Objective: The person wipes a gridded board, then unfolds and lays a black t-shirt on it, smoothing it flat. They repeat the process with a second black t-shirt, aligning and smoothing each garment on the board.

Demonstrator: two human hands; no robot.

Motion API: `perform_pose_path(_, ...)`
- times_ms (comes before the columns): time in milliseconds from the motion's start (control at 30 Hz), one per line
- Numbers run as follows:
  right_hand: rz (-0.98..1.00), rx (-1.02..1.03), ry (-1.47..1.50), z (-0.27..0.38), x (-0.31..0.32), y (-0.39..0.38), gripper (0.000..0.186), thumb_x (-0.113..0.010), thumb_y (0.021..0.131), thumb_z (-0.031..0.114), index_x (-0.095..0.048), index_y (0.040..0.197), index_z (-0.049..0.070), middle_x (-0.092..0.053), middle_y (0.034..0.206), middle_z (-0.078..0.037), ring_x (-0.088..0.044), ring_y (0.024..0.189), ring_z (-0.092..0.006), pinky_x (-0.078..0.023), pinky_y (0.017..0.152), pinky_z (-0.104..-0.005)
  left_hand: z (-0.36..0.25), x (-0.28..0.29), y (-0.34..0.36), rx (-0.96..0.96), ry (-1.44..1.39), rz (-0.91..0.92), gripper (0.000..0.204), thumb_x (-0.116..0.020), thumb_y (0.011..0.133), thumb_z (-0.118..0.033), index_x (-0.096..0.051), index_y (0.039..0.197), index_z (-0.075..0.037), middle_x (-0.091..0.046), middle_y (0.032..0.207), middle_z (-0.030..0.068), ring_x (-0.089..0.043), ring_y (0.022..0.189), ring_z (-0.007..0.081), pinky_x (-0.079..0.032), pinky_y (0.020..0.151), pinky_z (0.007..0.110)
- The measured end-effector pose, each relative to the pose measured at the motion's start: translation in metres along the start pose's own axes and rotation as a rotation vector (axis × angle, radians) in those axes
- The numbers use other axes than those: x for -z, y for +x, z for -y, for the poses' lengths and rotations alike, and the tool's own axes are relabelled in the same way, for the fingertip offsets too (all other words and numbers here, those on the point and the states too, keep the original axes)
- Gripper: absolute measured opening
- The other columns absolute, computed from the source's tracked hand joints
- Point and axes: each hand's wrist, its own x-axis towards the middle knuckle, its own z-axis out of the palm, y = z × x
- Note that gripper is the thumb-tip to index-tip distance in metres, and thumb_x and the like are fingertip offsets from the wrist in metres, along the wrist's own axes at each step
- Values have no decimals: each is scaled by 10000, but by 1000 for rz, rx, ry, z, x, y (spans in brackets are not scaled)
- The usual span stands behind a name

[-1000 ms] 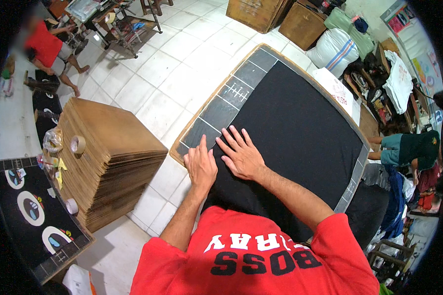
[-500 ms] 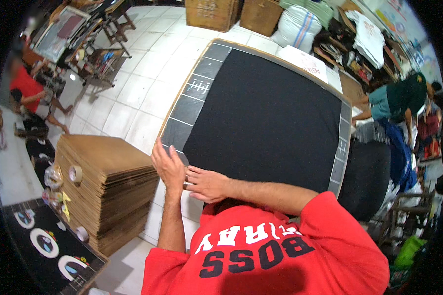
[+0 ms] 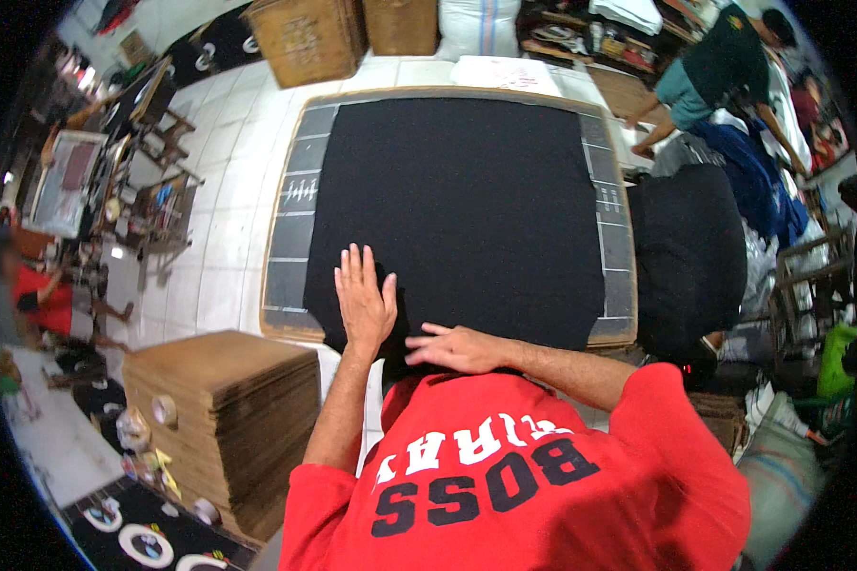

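A black garment (image 3: 467,200) lies spread flat on a dark board with a wooden rim and white line marks (image 3: 290,238). My left hand (image 3: 364,303) presses flat on the garment's near left part, fingers spread and pointing away from me. My right hand (image 3: 459,348) rests on the garment's near edge, fingers pointing left toward the left hand. Neither hand holds anything. My red shirt fills the lower middle of the view.
A tall stack of brown cardboard sheets (image 3: 224,419) with tape rolls stands at my left. A pile of black cloth (image 3: 687,257) sits right of the board. Another person (image 3: 724,67) bends over at the far right; one in red (image 3: 43,300) sits far left. Wooden boxes (image 3: 305,38) behind.
The board now lies square in front of me. My left hand has slid forward onto the garment and flattened, and my right hand has moved to the near edge beside it.
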Motion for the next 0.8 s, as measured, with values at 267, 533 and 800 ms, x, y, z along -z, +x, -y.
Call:
perform_pose_path(267,-1211,-576,-326,-14,55,-106,180,-644,991,163,-780,1034,53,-750,863,-71,-659,882,-271,-522,821,-387,-41,-3,-14,-370,68,312,791,-587,1004,-489,-369,1579,8,-240,1660,308,-191,1568,437,-135,1268,574)
perform_pose_path(533,-1424,-801,-623,-32,69,-175,127,-690,945,140,-763,1028,77,-713,1020,-79,-623,1037,-307,-484,932,-431,-69,-29,27,-468,68,383,845,-562,999,-558,-377,1563,44,-256,1650,320,-205,1562,446,-141,1269,565)
perform_pose_path(800,-1447,-897,-661,-107,159,-179,399,-700,949,206,-656,1304,31,-631,1302,-156,-554,1270,-357,-431,1089,-474,-178,-109,132,-788,-124,428,863,-511,1014,-588,-318,1595,20,-251,1664,292,-207,1569,420,-142,1282,538)
